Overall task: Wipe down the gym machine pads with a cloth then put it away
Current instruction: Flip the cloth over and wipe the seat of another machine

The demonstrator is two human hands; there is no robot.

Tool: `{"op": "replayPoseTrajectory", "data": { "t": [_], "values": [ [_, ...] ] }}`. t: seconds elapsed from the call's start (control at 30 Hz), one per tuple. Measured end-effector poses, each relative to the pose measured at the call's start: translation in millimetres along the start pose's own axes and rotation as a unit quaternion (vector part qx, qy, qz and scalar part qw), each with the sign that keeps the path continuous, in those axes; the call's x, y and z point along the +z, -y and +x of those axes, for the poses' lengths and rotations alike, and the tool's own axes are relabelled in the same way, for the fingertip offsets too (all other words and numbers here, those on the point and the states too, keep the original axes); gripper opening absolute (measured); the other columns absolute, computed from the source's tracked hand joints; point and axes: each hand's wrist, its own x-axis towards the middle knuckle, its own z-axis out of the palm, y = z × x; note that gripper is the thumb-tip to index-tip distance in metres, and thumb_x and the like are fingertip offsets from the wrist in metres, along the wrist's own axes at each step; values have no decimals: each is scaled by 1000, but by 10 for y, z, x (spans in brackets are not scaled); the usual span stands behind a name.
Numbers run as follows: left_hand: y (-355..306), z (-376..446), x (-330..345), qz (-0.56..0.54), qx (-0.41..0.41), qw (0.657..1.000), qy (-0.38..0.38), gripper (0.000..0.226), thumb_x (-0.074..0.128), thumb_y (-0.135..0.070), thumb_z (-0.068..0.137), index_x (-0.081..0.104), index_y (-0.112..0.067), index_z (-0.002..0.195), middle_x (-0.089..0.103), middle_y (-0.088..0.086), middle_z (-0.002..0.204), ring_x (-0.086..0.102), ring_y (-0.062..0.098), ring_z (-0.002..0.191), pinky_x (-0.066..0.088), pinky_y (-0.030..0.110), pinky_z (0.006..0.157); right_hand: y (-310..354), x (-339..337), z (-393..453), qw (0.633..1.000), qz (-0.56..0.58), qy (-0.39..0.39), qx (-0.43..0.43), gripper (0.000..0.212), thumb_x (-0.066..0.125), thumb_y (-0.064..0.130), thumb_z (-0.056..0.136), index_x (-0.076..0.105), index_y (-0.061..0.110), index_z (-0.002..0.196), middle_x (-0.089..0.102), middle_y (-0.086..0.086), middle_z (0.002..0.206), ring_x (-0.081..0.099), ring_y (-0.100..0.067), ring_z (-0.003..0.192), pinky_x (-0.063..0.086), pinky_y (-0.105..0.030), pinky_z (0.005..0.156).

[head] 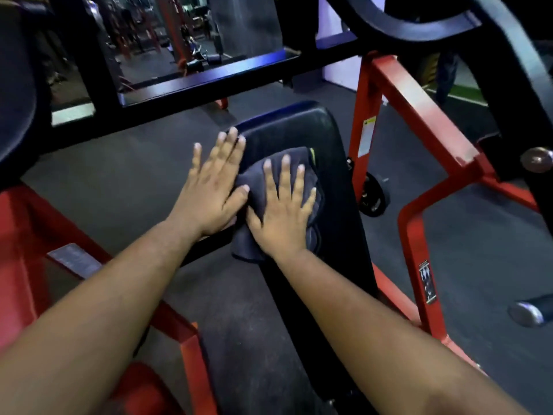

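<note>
A black padded seat (302, 127) of a red-framed gym machine runs up the middle of the view. On it lies a dark grey cloth (260, 181), bunched, with a yellow-green edge showing at its far side. My right hand (284, 211) lies flat on the cloth with straight, spread fingers, pressing it onto the pad. My left hand (212, 187) rests beside it at the pad's left edge, fingers straight; its thumb touches the cloth.
Red frame tubes (419, 112) rise on the right and a red frame part (27, 235) lies at the left. A black crossbar (209, 82) spans the back. A chrome handle end (526, 313) sticks in at the right. Dark rubber floor (125, 181) surrounds the pad.
</note>
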Motion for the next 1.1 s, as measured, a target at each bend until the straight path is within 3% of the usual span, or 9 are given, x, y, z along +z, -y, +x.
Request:
{"op": "replayPoseTrajectory", "data": {
  "t": [0.1,0.2,0.37,0.47,0.57,0.7,0.87,1.1],
  "values": [
    [-36,-57,142,57,47,997,-2,80,28,-55,98,4,-15,164,-6,5,171,-9,24,158,-16,50,124,-599,237,-780,994,-22,7,-104,88,55,67,91,18,32,163,5,-5,172,3,-33,158,19,-72,115],
    [-160,-93,312,128,93,987,-31,79,30,-57,99,14,-13,163,5,8,171,1,25,159,-12,53,124,-1196,403,-1454,993,-56,38,-102,93,56,69,87,14,35,163,3,-4,172,8,-36,157,26,-76,109],
    [-302,57,443,193,156,968,-48,73,32,-50,102,18,-12,163,9,9,171,6,24,159,-2,57,125,-1217,165,-767,998,-8,61,1,93,45,68,87,-5,43,161,-10,-4,172,-11,-38,157,10,-78,114],
    [-330,206,434,211,150,964,-54,70,31,-45,102,20,-9,162,13,11,170,10,25,158,3,59,125,-980,-122,98,998,25,20,59,87,41,67,92,-1,38,162,-11,-6,172,-10,-39,156,10,-75,116],
    [-392,315,445,235,140,961,-52,70,25,-45,104,17,-6,161,11,11,170,6,25,159,-1,65,123,-1020,-316,569,998,49,23,31,85,48,63,93,4,40,162,-11,-1,172,-10,-37,157,13,-73,117],
    [-414,347,524,282,183,941,-40,74,28,-53,102,16,-13,163,11,9,171,8,24,159,-6,69,120,-1476,-86,-88,997,68,-17,22,82,52,62,95,6,45,161,2,-1,173,2,-29,159,27,-61,119],
    [-413,358,547,281,186,939,-62,76,33,-58,100,17,-18,163,11,6,171,8,23,159,-2,63,124,-1912,119,-1287,974,149,23,168,85,48,61,92,-10,59,154,3,0,171,9,-30,158,27,-60,120],
    [-443,369,555,277,189,941,-54,76,31,-58,100,15,-19,164,10,7,171,6,23,159,-1,61,125,-1380,26,-192,986,60,-4,153,82,41,59,92,9,34,163,-1,-5,172,7,-35,157,28,-63,117]
  ]
}}
